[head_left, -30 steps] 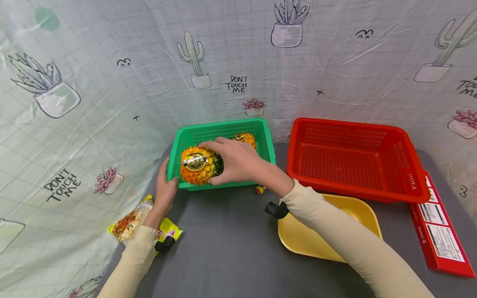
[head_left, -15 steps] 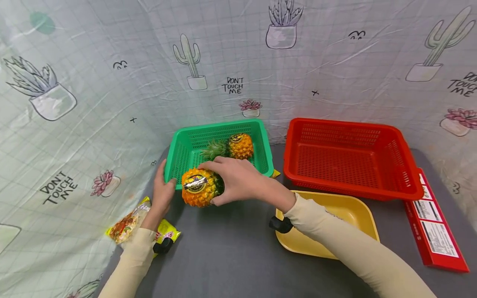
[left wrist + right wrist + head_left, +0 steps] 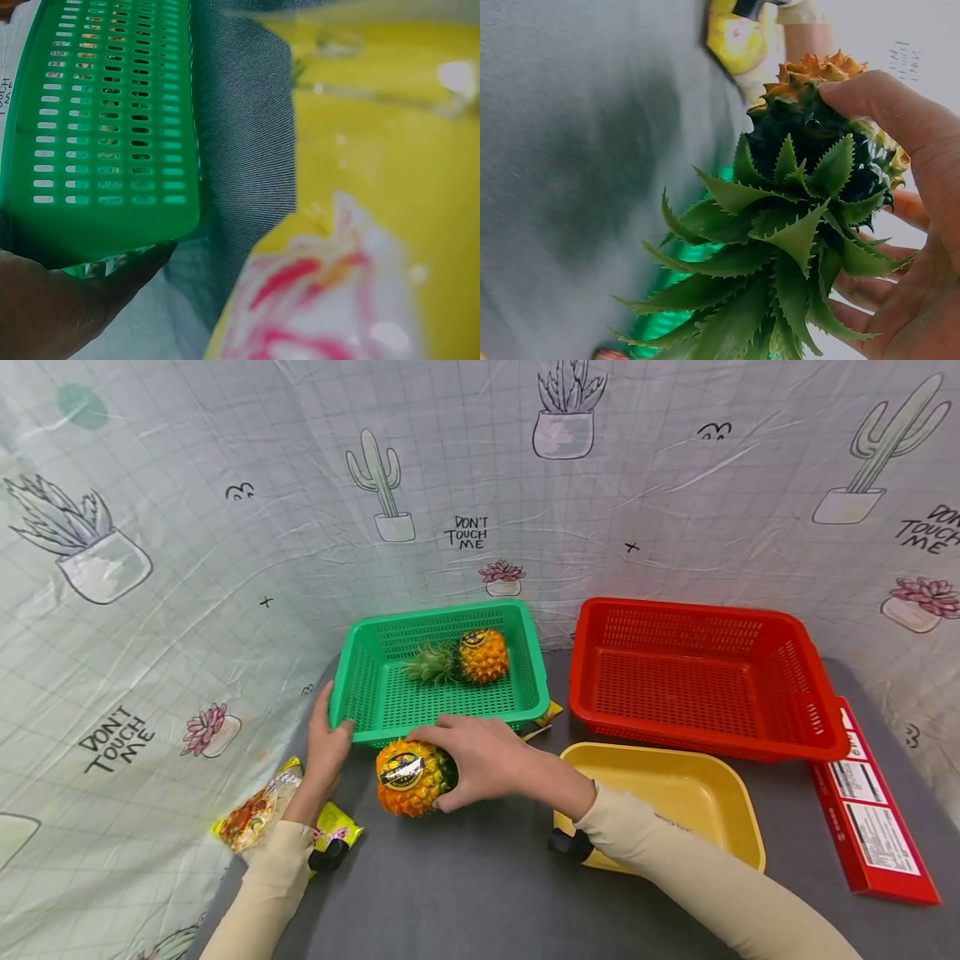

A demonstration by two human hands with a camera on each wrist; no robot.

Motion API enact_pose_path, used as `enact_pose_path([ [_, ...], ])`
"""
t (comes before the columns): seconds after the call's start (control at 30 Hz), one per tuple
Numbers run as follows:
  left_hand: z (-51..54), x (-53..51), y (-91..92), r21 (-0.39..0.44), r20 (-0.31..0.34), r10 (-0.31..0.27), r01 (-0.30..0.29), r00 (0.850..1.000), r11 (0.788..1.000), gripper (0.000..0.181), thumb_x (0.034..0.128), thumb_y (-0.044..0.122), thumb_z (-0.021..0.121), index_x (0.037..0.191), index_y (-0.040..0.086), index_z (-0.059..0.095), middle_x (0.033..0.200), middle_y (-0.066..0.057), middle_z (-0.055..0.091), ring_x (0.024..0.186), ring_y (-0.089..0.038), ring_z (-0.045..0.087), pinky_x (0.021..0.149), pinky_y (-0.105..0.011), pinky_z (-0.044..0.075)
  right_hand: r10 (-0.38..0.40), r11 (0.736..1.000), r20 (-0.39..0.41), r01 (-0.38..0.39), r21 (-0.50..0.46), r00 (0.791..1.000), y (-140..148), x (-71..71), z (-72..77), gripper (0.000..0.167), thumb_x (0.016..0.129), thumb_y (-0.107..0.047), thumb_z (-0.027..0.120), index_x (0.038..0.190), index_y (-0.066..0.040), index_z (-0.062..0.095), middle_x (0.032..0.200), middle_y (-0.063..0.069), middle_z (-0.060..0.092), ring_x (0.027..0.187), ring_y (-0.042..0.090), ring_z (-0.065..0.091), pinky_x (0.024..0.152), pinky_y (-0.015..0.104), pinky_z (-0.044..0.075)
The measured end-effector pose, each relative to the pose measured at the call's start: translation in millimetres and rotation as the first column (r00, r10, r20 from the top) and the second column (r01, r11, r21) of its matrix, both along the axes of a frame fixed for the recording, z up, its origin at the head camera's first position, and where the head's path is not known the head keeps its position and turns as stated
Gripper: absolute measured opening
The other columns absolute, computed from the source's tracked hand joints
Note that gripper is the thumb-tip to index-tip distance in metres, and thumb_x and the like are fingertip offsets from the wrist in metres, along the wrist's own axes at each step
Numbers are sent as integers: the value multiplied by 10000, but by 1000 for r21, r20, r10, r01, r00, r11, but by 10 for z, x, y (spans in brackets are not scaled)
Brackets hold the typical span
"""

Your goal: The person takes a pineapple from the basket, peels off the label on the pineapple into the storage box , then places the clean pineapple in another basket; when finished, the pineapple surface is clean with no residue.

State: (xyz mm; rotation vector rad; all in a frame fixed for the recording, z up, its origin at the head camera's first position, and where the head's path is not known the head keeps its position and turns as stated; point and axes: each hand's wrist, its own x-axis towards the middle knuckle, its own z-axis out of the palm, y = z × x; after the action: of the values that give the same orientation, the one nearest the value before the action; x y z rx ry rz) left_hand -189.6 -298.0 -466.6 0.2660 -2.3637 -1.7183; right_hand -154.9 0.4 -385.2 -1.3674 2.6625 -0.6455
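Note:
In the head view my right hand (image 3: 487, 760) holds an orange-and-green pineapple (image 3: 408, 777) by its leafy end, above the grey table just in front of the green basket (image 3: 435, 702). From the right wrist view, the thumb presses one side and the fingers lie round the other, with spiky green leaves (image 3: 772, 240) hanging below. My left hand (image 3: 327, 752) grips the basket's front left corner. A second pineapple (image 3: 483, 658) lies on its side inside the basket, leaves pointing left.
Right of the green basket stands a red basket (image 3: 675, 685), with a yellow tray (image 3: 697, 785) before it. A red box (image 3: 877, 818) lies far right. Food packets (image 3: 255, 818) lie beside my left forearm. A small yellow wrapped item (image 3: 551, 714) lies by the green basket's front right corner.
My right hand has brought the pineapple out of the green basket, over its front rim and lower toward the table. The left hand has kept its grip on the basket.

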Motion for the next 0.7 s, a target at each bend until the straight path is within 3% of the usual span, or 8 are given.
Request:
enact_pose_path([
  [0.23,-5,0,-15,-9,4,-2,2,1000,1000,846,979,-82,459,1714,235,186,1679,-172,281,1412,-358,378,1092,-520,337,-1,999,48,-1,45,999,-5,32,-184,839,808,-483,884,1542,-269,539,1292,10,611,1059,168,611,800,412,552],
  [0.7,-1,5,-10,-9,-1,-25,25,1000,1000,815,1006,-64,448,1715,222,166,1700,-157,242,1487,-365,325,1133,-544,320,-9,993,91,-2,119,996,-14,-13,-470,835,813,-495,884,1544,-295,534,1276,0,611,1041,170,620,779,407,546],
])
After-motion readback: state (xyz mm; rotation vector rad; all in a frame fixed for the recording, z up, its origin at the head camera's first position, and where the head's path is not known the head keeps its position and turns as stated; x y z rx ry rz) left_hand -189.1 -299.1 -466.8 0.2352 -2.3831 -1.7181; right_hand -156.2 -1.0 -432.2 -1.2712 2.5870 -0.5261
